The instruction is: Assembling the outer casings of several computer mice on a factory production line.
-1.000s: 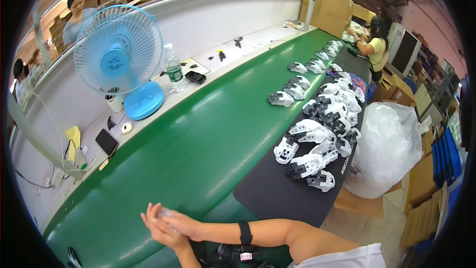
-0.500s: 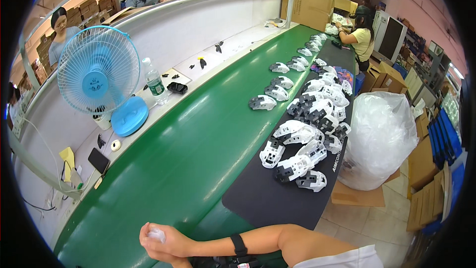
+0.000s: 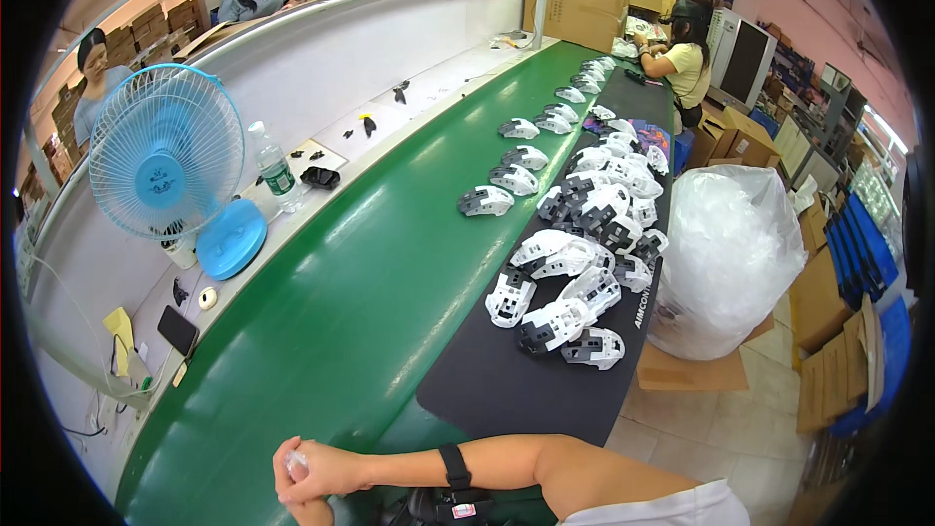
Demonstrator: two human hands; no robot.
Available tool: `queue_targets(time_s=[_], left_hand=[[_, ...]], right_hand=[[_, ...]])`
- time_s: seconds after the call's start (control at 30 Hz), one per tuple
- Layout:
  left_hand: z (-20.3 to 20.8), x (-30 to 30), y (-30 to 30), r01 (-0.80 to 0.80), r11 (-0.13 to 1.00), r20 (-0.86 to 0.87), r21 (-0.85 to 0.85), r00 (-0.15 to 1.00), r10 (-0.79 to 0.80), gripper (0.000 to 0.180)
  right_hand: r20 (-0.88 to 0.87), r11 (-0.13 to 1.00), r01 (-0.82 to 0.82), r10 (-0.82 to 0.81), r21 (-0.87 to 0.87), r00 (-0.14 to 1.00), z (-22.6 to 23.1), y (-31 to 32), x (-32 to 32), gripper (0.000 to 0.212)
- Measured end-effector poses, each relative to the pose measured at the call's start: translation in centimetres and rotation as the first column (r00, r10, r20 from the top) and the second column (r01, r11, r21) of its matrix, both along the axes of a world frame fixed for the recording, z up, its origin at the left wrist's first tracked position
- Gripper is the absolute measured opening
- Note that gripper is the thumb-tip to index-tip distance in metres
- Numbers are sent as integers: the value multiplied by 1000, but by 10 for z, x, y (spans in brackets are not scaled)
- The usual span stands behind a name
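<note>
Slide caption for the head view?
Bare hands clasp a crumpled translucent wad at a glossy green worktop, with white-and-black plastic shells on a black mat to their right.

Bright, glare on green surface [image 3: 321, 312], curved edges, perhaps soft

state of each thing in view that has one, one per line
right hand, curled, pressed to the left hand
left hand, partly hidden, grip unclear
clear plastic, crumpled between the hands
blue fan, upright, spinning or not unclear
bottle, upright, capped
phone, lying down, dark face up
white-and-dark shells, heaped on the black mat
black mat, spread flat
large plastic bag, bulging
</note>
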State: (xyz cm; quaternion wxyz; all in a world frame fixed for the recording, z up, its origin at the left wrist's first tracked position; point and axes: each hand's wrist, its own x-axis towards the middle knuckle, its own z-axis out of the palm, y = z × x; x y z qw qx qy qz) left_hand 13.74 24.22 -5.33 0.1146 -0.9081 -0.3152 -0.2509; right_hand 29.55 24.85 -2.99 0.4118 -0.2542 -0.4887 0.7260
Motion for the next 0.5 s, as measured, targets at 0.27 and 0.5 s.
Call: queue_targets(time_s=[0.27,0.5], left_hand=[[-7,-18,-31,471,434,537,-768,104,837,47],[-14,3,-22,84,387,395,-918,267,879,25]], right_hand=[[218,941,-325,300,92,929,-20,41,35,16],[240,986,-166,168,-30,956,-49,62,63,15]])
